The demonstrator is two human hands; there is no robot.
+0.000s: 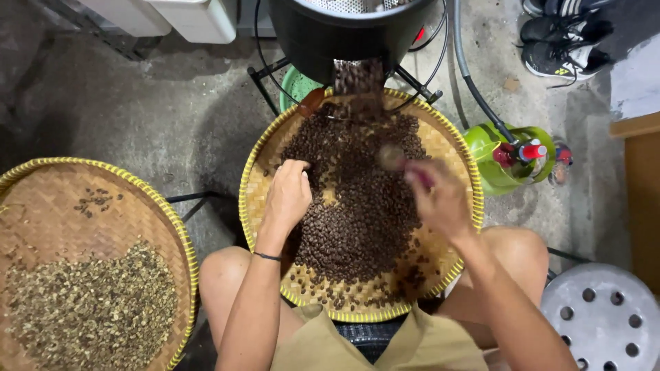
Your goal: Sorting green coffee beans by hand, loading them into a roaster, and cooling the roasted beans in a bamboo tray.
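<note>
A round woven tray [256, 180] with a yellow rim rests over my knees, and a heap of dark roasted coffee beans [359, 206] lies on it. More beans pour from the chute of a black drum roaster [344, 31] above its far edge. My left hand [287, 194] lies fingers down on the beans at the left of the heap. My right hand [440, 199] is blurred with motion and grips a small scoop-like tool [397, 159] with a reddish handle over the beans.
A second woven tray [62, 199] at the left holds pale green unroasted beans [89, 309]. A green gas canister [505, 158] with a hose stands at the right, black shoes [560, 38] behind it, a grey perforated stool [605, 316] at the lower right.
</note>
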